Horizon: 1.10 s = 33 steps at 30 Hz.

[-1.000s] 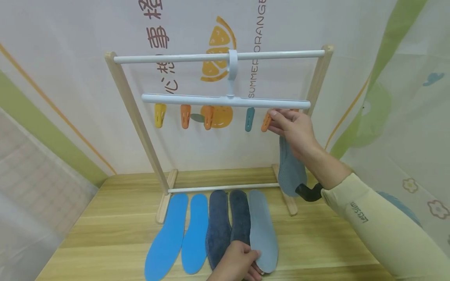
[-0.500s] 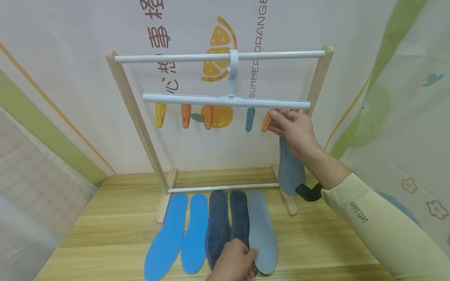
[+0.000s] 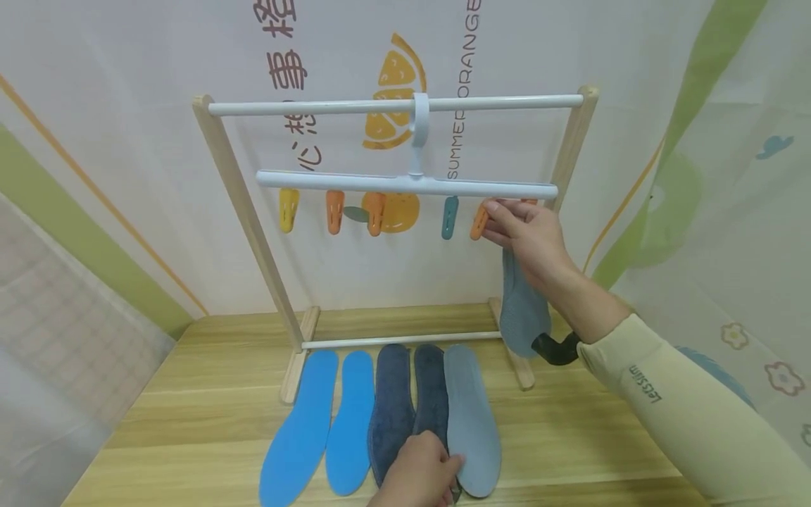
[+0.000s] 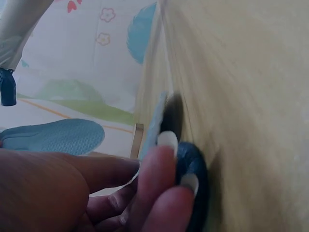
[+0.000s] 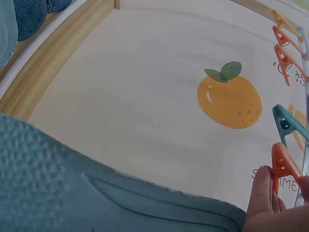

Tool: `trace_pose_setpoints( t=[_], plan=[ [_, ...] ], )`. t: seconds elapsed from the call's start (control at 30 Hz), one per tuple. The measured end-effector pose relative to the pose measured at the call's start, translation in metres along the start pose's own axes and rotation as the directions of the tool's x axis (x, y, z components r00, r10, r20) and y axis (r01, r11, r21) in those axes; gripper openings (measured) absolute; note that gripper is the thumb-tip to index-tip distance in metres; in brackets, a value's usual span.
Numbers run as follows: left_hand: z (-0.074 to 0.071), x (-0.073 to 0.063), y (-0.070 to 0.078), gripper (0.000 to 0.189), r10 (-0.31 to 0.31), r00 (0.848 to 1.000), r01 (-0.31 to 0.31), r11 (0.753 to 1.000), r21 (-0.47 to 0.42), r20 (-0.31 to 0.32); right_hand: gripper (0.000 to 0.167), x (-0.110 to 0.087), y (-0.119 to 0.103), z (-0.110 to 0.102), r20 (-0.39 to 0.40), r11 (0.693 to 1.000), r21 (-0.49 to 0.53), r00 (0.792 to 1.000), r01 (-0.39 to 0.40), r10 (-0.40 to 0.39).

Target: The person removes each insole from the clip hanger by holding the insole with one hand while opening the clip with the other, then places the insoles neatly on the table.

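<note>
My right hand (image 3: 535,236) pinches an orange clothespin (image 3: 479,220) on the white hanger bar (image 3: 355,183). Below that hand hangs a grey-blue insole (image 3: 526,310), its top hidden behind my fingers; in the right wrist view its textured surface (image 5: 58,179) fills the lower left. On the table, my left hand (image 3: 423,470) pinches the near left edge of a second grey insole (image 3: 474,422). From the left wrist, thumb and fingers (image 4: 159,169) show around that edge, close to the tabletop. A dark insole (image 3: 432,387) lies partly under the left hand.
Another dark insole (image 3: 391,408) and two bright blue insoles (image 3: 303,422) lie to the left. The hanger hooks onto a wooden rack (image 3: 247,218). A yellow clothespin (image 3: 288,210), a teal clothespin (image 3: 450,217) and several orange ones hang from its bar. A printed curtain stands behind.
My left hand and the grey insole on the table have shifted slightly left, onto the dark insole's edge. My right hand keeps its hold on the orange clothespin.
</note>
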State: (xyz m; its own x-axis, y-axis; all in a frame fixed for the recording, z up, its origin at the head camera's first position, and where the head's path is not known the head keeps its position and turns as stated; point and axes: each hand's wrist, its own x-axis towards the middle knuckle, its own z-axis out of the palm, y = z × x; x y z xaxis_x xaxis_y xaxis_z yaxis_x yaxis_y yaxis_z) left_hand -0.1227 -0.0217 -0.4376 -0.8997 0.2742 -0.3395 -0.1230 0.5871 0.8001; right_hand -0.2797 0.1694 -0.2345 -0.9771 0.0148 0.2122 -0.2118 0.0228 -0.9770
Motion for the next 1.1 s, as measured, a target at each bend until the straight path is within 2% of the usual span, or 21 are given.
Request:
trace_pose_setpoints(
  t=[0.07,0.17,0.27,0.4,0.6,0.73,0.9,1.1],
  plan=[
    [-0.003,-0.001,0.000,0.043,0.003,1.000,-0.003,1.000,0.006,-0.014,0.054,0.000,0.000,0.000,0.003,1.000,-0.006,1.000,0.003,-0.003],
    [-0.008,-0.002,0.001,0.043,0.039,0.998,-0.038,0.999,0.013,-0.049,0.054,0.000,0.000,0.000,0.010,1.000,-0.021,1.000,0.011,-0.011],
    [-0.015,0.000,0.006,0.040,0.118,0.989,-0.116,0.993,0.021,-0.090,0.053,0.001,0.000,-0.001,0.014,0.999,-0.027,1.000,0.020,-0.020],
    [-0.025,0.008,0.016,0.031,0.216,0.968,-0.213,0.976,0.040,-0.125,0.052,0.001,-0.001,-0.002,0.015,1.000,-0.024,1.000,0.017,-0.016],
    [-0.041,0.027,0.026,0.023,0.272,0.959,-0.275,0.961,-0.021,-0.075,0.052,0.003,-0.001,-0.002,0.025,0.998,-0.064,1.000,0.018,-0.017],
    [-0.048,0.043,0.029,0.025,0.306,0.949,-0.309,0.950,-0.045,-0.072,0.054,0.003,-0.002,-0.002,0.037,0.995,-0.096,0.999,0.029,-0.025],
    [-0.047,0.062,0.038,0.033,0.344,0.937,-0.346,0.938,-0.025,-0.065,0.052,0.004,-0.002,-0.003,0.044,0.996,-0.082,0.999,0.022,-0.018],
    [-0.031,0.087,0.049,0.040,0.357,0.932,-0.359,0.933,-0.020,-0.053,0.050,0.003,-0.003,-0.003,0.043,0.998,-0.058,0.999,0.006,-0.003]
  ],
)
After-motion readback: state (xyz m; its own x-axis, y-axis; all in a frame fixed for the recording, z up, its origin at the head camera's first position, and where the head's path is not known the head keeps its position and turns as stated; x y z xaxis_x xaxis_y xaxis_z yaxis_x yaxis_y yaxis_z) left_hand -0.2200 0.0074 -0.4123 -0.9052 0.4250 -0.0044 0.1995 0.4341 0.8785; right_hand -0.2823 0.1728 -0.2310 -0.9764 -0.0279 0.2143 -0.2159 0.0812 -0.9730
